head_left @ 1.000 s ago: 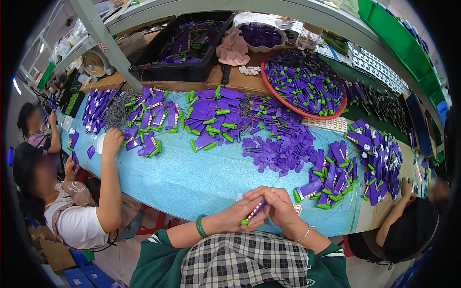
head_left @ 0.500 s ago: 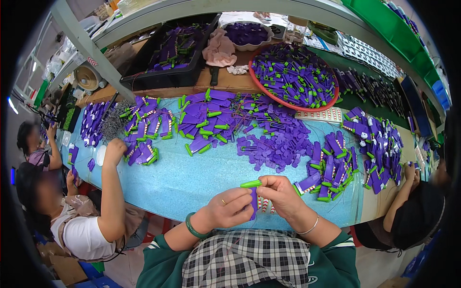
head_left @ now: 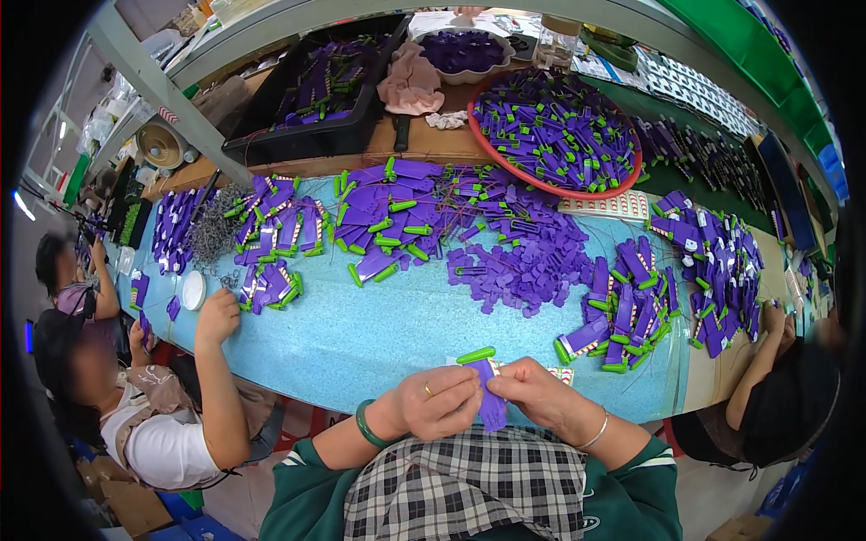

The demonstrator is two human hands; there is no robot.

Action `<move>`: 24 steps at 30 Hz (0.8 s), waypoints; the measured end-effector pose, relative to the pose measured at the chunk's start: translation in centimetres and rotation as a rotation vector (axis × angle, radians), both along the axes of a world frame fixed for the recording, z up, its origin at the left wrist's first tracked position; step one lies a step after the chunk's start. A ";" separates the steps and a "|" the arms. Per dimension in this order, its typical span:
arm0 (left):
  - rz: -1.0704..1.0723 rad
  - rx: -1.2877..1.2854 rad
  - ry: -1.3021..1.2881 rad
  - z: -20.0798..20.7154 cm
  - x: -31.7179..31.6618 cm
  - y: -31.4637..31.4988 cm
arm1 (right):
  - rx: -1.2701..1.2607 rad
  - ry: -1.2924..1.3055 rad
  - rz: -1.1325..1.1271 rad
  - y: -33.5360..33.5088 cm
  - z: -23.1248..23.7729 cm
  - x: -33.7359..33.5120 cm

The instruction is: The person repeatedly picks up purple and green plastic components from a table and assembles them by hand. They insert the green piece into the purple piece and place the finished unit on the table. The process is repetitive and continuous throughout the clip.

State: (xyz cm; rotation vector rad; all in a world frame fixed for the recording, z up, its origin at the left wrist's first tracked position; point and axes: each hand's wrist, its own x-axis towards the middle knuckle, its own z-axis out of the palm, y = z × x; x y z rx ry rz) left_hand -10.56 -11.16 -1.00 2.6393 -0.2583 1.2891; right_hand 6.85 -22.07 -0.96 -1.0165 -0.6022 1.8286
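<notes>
Near the table's front edge, a flat purple plastic piece with a green rounded bar (head_left: 476, 355) across its top hangs between my hands. My left hand (head_left: 437, 401), with a ring and a green bangle at the wrist, is closed on the piece's left side. Thumb and fingers of my right hand (head_left: 541, 395) pinch its right edge near the top, where a small patterned strip shows. Partly under my right hand lies a red-and-white sticker sheet (head_left: 563, 375). To the right is a heap of similar purple pieces with green bars (head_left: 630, 307), several bearing striped strips.
Loose purple parts (head_left: 523, 261) and green-barred pieces (head_left: 397, 212) are heaped mid-table. Behind them stand a red round basket (head_left: 478, 149) and a black tray (head_left: 361, 144). A co-worker's arm (head_left: 221, 388) reaches in at left; another person (head_left: 785, 397) sits at right.
My right thumb and fingers have moved down from the green bar's end to the purple piece's edge. The piece has tilted, and the striped sheet is now mostly covered by my right hand.
</notes>
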 end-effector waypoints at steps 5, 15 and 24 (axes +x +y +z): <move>0.027 -0.104 0.052 -0.9 0.5 0.0 | 0.137 -0.014 0.031 -2.2 -1.0 2.0; 0.193 -0.667 0.350 -0.6 6.0 3.5 | 0.276 -0.369 -0.546 -0.6 -5.1 2.6; 0.337 -0.414 0.475 -1.4 6.3 7.7 | 0.416 -0.213 -0.557 0.2 -2.8 3.2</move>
